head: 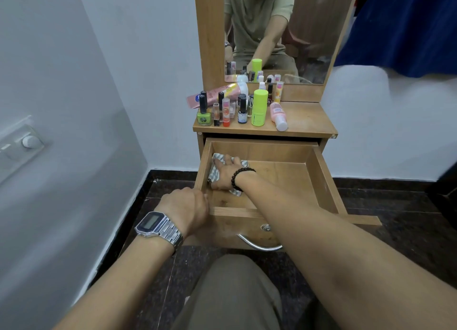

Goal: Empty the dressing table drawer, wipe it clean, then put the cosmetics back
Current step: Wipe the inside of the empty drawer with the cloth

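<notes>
Cloth: our right hand [226, 175] presses the checked cloth [215, 171] flat under spread fingers, at the drawer's [319, 171] left wall.
Unwiped floor: lies rightward of our fingers.
Left hand [188, 207]: curled on the front edge.

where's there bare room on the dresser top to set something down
Free: the right half of the dresser top, between the lying pink bottle and the right edge. Crowded: the left half, packed with nail polishes and the green stick.
</notes>
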